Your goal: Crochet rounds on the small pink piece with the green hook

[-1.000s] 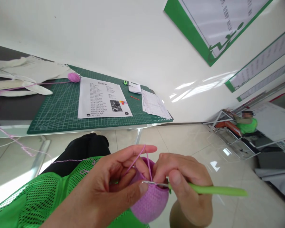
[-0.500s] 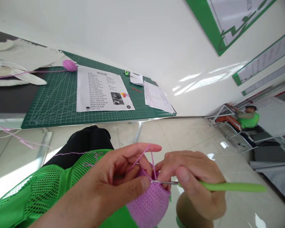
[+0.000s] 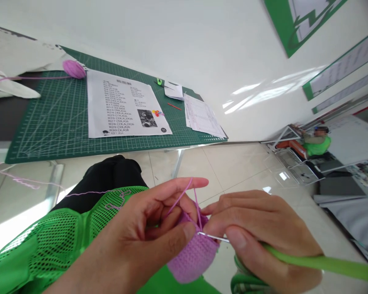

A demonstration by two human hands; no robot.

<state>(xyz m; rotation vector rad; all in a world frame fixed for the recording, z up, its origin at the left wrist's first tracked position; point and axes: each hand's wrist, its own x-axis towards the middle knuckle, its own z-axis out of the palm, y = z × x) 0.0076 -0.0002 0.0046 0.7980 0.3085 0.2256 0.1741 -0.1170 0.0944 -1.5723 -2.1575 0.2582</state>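
Observation:
My left hand (image 3: 159,224) pinches the edge of a pink crocheted piece (image 3: 191,261) between thumb and fingers. Over its raised index finger runs a strand of pink yarn (image 3: 197,204), slanting down to the stitches. My right hand (image 3: 263,232) is closed on a crochet hook (image 3: 294,257) with a light green handle. The hook's metal tip lies at the top edge of the piece, touching the yarn near my left thumb. Part of the far rim is hidden behind my fingers.
A green cutting mat (image 3: 58,134) lies on the table, bearing a printed pattern sheet (image 3: 119,118), a pink yarn ball (image 3: 74,69), a thin red stick (image 3: 174,106) and more papers (image 3: 202,116). Yarn trails across my lap. A person in a green vest (image 3: 317,145) sits far right.
The hook's handle has swung lower and farther right as my right hand turned. Its tip now shows at the stitch edge. The view has shifted slightly, and my left hand keeps its hold.

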